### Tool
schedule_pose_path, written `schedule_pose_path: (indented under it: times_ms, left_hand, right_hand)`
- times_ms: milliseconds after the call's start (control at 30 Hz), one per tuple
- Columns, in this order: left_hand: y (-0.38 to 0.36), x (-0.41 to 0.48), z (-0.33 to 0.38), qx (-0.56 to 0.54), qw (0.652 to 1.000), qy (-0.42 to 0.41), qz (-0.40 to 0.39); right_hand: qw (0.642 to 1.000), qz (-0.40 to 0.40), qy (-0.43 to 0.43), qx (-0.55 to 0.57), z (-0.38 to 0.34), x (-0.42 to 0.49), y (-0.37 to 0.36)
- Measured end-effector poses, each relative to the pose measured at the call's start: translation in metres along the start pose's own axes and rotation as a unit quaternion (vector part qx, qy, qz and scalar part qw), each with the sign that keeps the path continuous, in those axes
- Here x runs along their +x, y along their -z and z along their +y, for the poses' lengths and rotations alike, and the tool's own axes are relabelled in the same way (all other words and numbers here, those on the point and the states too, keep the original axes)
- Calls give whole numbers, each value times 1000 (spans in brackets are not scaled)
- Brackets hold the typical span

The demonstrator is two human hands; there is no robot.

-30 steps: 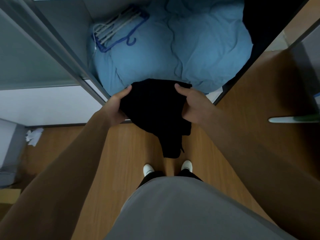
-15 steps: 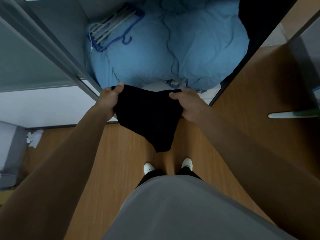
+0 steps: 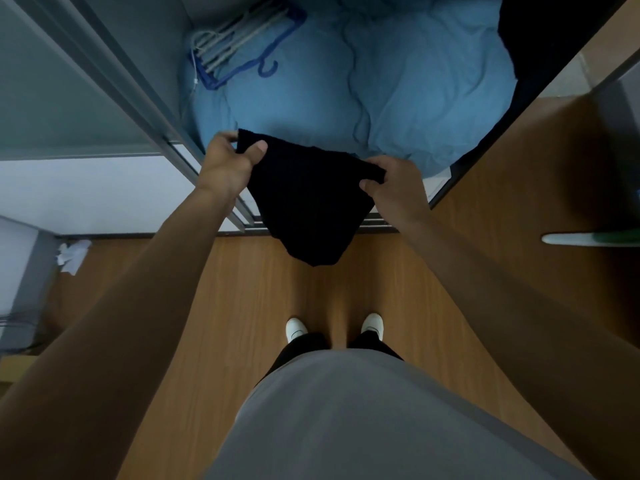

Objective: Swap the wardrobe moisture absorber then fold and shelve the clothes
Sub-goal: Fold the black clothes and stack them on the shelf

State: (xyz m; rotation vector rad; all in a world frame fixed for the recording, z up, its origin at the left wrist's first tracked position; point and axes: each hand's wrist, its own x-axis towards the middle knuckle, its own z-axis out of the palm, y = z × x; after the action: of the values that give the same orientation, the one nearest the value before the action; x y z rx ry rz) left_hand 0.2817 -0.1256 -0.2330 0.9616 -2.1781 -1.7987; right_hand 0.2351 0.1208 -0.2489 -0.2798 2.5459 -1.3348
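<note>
Fingers of both hands pinch the black garment's top corners; folding appears under way, shelving remains, and no moisture absorber is visible.

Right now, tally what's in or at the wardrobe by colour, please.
Black: 2 (held black garment; dark clothing at the right)
Blue: 2 (blue bedding; blue hanger)
Pale: 1 bundle of pale hangers, number unclear
Total: 5

Both hands, left and right, pinch black garment over blue bedding.
</note>
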Motion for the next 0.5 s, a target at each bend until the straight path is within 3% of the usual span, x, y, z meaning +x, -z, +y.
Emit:
schedule_pose_path:
  times_ms: [133,400,500]
  left_hand:
    - [2,3,8,19,1000,-10,-13]
    - [11,-6,21,100,981,-62,-157]
    - [9,-7,23,199,962,-80,-167]
  right_hand:
    - [997,44,28,-56,-8,1,0]
    - [987,108,65,-96,-16,4,20]
    - [979,161,79,-94,-18,4,27]
